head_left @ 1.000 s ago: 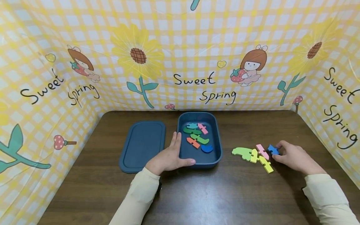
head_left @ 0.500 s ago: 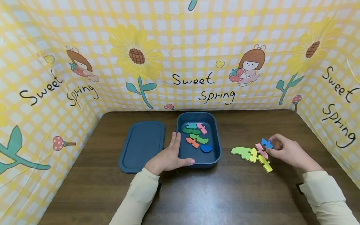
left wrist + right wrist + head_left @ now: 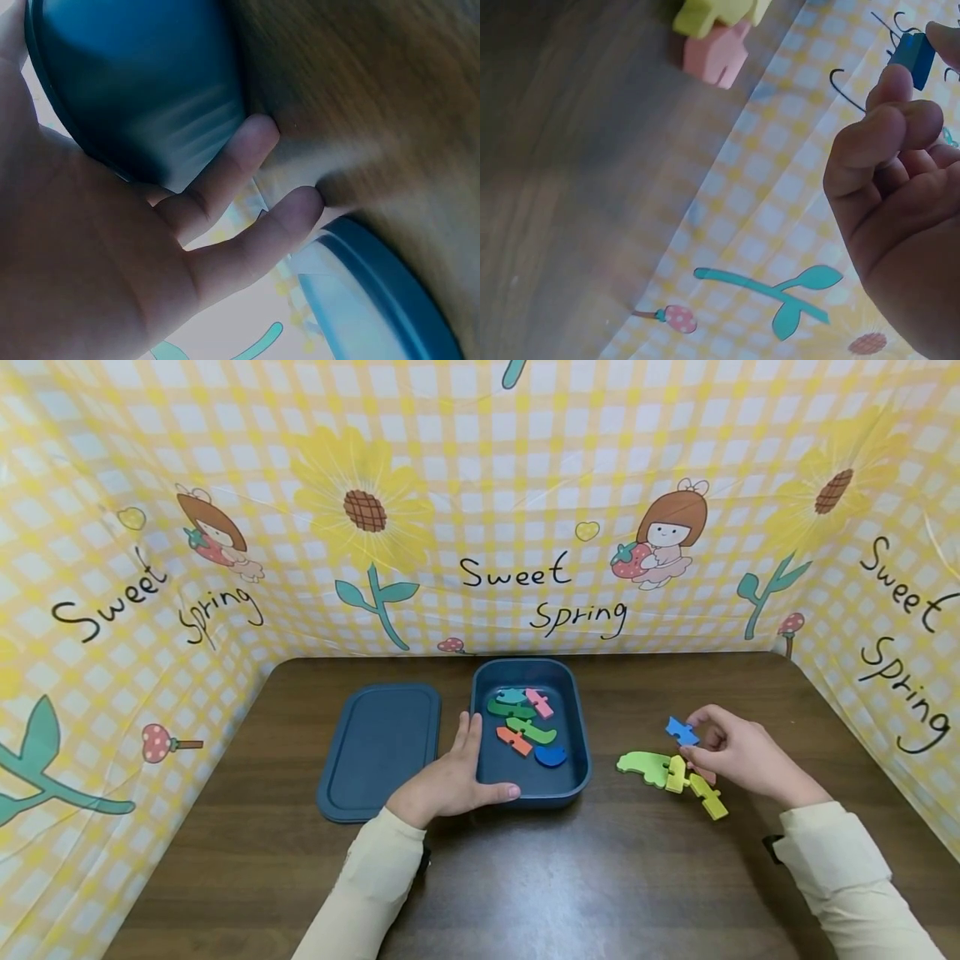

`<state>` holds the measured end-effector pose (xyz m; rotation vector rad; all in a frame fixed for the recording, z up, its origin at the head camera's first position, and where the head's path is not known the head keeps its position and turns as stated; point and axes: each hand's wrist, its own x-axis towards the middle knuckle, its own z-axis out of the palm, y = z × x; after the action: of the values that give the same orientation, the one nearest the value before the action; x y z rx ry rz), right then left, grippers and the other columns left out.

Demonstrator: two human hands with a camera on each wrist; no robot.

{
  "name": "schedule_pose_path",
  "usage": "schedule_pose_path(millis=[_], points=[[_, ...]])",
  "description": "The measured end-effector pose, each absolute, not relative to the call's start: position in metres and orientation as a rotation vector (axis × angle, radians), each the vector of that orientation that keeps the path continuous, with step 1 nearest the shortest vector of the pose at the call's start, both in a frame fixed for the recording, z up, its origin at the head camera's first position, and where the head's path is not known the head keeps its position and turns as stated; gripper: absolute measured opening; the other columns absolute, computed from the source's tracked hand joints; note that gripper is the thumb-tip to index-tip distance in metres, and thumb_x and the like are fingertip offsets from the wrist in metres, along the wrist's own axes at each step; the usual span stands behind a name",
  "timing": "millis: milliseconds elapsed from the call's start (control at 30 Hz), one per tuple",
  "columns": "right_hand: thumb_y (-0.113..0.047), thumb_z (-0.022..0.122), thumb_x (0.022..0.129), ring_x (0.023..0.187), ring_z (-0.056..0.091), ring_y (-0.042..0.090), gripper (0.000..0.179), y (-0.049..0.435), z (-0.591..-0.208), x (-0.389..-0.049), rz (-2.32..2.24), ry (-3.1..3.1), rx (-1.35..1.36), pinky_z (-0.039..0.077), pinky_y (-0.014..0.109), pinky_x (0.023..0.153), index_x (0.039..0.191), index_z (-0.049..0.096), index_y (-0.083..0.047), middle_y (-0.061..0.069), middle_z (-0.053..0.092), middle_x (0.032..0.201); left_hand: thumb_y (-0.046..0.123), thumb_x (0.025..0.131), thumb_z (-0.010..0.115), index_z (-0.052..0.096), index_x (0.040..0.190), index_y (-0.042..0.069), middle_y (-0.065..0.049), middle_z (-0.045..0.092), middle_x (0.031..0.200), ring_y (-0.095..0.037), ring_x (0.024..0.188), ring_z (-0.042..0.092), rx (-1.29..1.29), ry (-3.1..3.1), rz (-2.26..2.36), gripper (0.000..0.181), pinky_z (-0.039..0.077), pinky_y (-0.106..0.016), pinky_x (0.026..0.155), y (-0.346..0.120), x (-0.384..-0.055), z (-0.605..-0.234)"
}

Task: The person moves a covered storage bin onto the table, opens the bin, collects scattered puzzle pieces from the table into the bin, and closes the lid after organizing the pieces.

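Note:
Between thumb and forefinger my right hand (image 3: 742,758) pinches a blue puzzle piece (image 3: 681,731), held up over the table in the head and right wrist views. Below it lie a light green piece (image 3: 645,767), two yellow pieces (image 3: 708,797) and a pink piece (image 3: 715,56), the pink one partly hidden by the hand in the head view. My left hand (image 3: 446,777) rests with extended fingers against the left side of a dark blue box (image 3: 583,727), its thumb at the near rim. Several coloured puzzle pieces, among them an orange one (image 3: 514,741), lie inside the box.
A dark blue lid (image 3: 381,747) lies flat on the brown wooden table (image 3: 525,885), left of the box. Patterned yellow checked cloth (image 3: 510,510) rises behind the table and along both sides.
My right hand has lifted the blue puzzle piece and carried it leftward, over the pink piece towards the light green one. The left hand and the box have stayed in place.

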<state>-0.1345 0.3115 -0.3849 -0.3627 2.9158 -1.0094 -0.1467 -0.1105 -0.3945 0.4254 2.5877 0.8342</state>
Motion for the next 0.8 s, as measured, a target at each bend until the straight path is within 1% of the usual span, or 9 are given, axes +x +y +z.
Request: schedule_pose_path(millis=[133, 300, 433, 533, 600, 800], points=[[-0.025, 0.073, 0.095, 0.056, 0.059, 0.027, 0.032, 0.303, -0.383, -0.136, -1.056, 2.894, -0.400, 0.043, 0.031, 0.057, 0.118, 0.054, -0.012, 0.003, 0.059, 0.066, 0.065, 0.085, 0.070, -0.010, 0.162, 0.015, -0.007, -0.019, 0.167, -0.039, 0.145, 0.031, 0.425, 2.589, 0.831, 0.122, 0.038, -0.053, 0.108, -0.110, -0.147, -0.394], [-0.019, 0.074, 0.094, 0.048, 0.057, 0.031, 0.031, 0.293, -0.380, -0.139, -1.138, 2.847, -0.435, 0.046, 0.032, 0.050, 0.117, 0.055, -0.014, 0.004, 0.058, 0.069, 0.066, 0.085, 0.070, -0.010, 0.162, 0.016, -0.007, -0.018, 0.167, -0.039, 0.145, 0.032, 0.420, 2.588, 0.828, 0.122, 0.038, -0.054, 0.108, -0.110, -0.147, -0.395], [-0.017, 0.075, 0.093, 0.042, 0.051, 0.024, 0.032, 0.283, -0.378, -0.143, -1.176, 2.824, -0.491, 0.045, 0.033, 0.041, 0.118, 0.055, -0.012, 0.005, 0.058, 0.072, 0.065, 0.085, 0.071, -0.010, 0.162, 0.016, -0.007, -0.018, 0.167, -0.039, 0.145, 0.031, 0.417, 2.590, 0.825, 0.122, 0.038, -0.054, 0.109, -0.110, -0.146, -0.394], [-0.017, 0.076, 0.092, 0.043, 0.048, 0.017, 0.033, 0.276, -0.377, -0.147, -1.169, 2.832, -0.522, 0.042, 0.032, 0.039, 0.117, 0.055, -0.012, 0.005, 0.057, 0.073, 0.065, 0.085, 0.071, -0.010, 0.162, 0.016, -0.007, -0.018, 0.167, -0.038, 0.146, 0.029, 0.420, 2.590, 0.825, 0.122, 0.037, -0.053, 0.109, -0.110, -0.145, -0.394], [-0.017, 0.077, 0.092, 0.046, 0.047, 0.016, 0.033, 0.271, -0.377, -0.150, -1.160, 2.844, -0.541, 0.041, 0.031, 0.040, 0.117, 0.056, -0.013, 0.004, 0.057, 0.073, 0.064, 0.085, 0.071, -0.010, 0.162, 0.016, -0.007, -0.018, 0.167, -0.038, 0.146, 0.029, 0.419, 2.588, 0.829, 0.122, 0.037, -0.053, 0.109, -0.110, -0.145, -0.393], [-0.014, 0.078, 0.090, 0.057, 0.051, 0.017, 0.032, 0.255, -0.377, -0.157, -1.177, 2.840, -0.590, 0.043, 0.030, 0.052, 0.115, 0.058, -0.014, 0.000, 0.058, 0.070, 0.064, 0.085, 0.071, -0.011, 0.162, 0.016, -0.007, -0.018, 0.167, -0.039, 0.146, 0.029, 0.420, 2.582, 0.835, 0.122, 0.037, -0.054, 0.109, -0.111, -0.144, -0.391]])
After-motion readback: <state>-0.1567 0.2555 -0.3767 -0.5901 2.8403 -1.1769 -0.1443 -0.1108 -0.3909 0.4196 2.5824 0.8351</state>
